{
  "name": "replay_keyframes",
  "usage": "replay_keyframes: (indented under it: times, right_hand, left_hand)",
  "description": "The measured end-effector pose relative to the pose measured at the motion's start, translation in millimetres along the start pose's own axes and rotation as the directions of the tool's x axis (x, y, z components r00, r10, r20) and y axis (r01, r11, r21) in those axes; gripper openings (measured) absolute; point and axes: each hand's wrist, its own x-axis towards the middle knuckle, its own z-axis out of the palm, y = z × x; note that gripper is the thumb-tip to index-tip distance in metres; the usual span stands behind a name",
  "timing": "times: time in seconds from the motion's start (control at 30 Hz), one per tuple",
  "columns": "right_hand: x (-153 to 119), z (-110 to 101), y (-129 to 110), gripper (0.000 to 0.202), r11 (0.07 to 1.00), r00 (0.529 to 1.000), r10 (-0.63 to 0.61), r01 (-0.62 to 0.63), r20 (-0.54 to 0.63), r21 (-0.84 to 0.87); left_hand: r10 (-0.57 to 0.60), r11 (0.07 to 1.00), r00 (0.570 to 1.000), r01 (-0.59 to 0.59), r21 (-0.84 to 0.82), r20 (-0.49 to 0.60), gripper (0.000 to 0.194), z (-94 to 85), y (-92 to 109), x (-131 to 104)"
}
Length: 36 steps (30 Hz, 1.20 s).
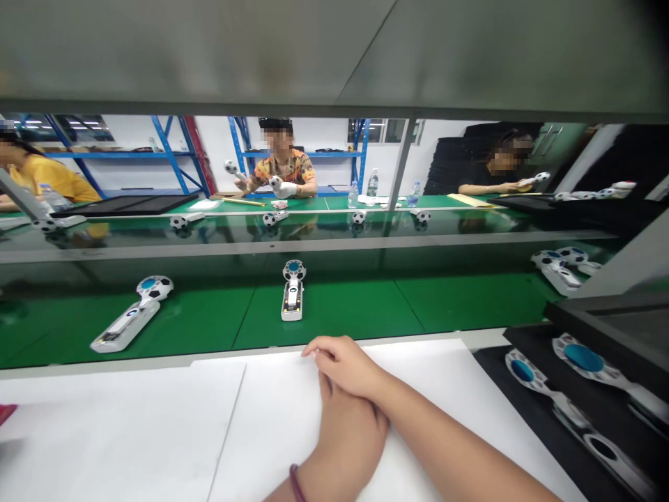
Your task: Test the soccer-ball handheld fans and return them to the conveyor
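Note:
My right hand (349,364) lies across my left hand (351,425) on a white sheet (277,418). Its fingers are bent and drawn together, and no object shows in them. Most of my left hand's fingers are hidden beneath it; a dark red bracelet (295,482) circles the left wrist. Beyond the hands, on a green belt (355,300), lies a white handheld piece (293,289) with a football-patterned head, a blue disc and an uncovered handle showing inner parts. A similar white piece (130,314) lies tilted farther left. Neither hand touches these pieces.
At right, black trays (527,411) hold white shells with round heads. Several football-headed pieces (562,265) are grouped at the belt's right end. A grey shelf (313,56) hangs overhead. Across the line sit co-workers, one person (285,167) holding football-headed pieces; bottles (373,183) stand there.

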Motion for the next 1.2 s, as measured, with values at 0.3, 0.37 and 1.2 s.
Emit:
replay_keyframes:
  times: [0.3, 0.37, 1.2]
  right_hand:
    - [0.6, 0.5, 0.2, 0.026, 1.000, 1.000, 0.012, -0.012, 0.004, 0.007]
    - [0.9, 0.9, 1.3, 0.026, 1.000, 1.000, 0.009, -0.009, 0.002, 0.009]
    - [0.6, 1.2, 1.8, 0.027, 1.000, 1.000, 0.005, -0.005, 0.006, -0.001]
  left_hand:
    - [0.009, 1.000, 1.000, -0.008, 0.021, -0.025, 0.035, 4.3, -3.0, -1.1]
    - [0.015, 0.999, 0.999, -0.014, 0.031, -0.041, 0.034, 6.6, -4.0, -1.2]
    - [-0.001, 1.000, 0.999, 0.002, -0.015, 0.042, 0.038, -6.2, 0.1, -0.2]
